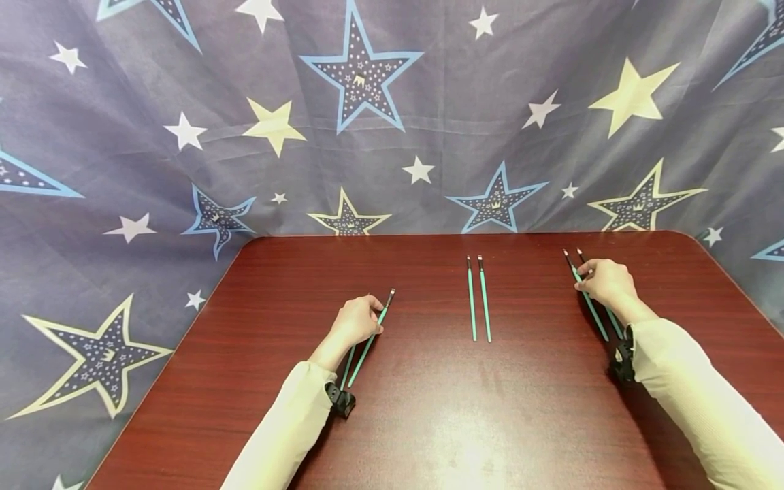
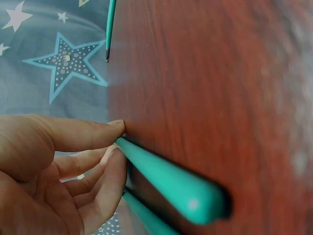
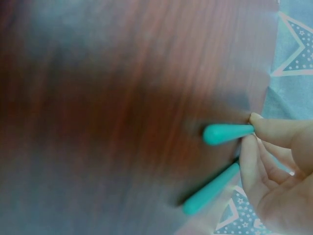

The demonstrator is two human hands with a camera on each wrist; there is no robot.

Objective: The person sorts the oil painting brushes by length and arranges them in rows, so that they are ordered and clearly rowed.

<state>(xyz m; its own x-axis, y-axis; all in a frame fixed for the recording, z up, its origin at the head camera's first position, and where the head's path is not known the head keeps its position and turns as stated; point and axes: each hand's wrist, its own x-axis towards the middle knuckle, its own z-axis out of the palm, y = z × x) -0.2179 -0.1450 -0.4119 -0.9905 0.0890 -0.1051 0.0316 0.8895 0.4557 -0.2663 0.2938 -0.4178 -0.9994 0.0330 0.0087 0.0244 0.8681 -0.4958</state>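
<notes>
On the left of the table, my left hand [image 1: 356,320] pinches a teal-handled paintbrush [image 1: 365,355] between thumb and fingers, near its bristle end. A second teal paintbrush [image 2: 146,214] lies beside it, partly hidden under that hand. At the right, my right hand [image 1: 608,280] pinches another teal paintbrush [image 1: 594,315] by its upper part. Just right of that one lies one more paintbrush [image 1: 614,322], its middle covered by the hand. In the right wrist view the pinched brush's rounded handle end [image 3: 215,134] points away from the fingers.
Two teal paintbrushes [image 1: 471,303] lie side by side, nearly parallel, between the hands on the dark red wooden table [image 1: 416,408]. A grey cloth with stars [image 1: 429,150] hangs behind the table's far edge. Each wrist wears a black camera [image 1: 341,400].
</notes>
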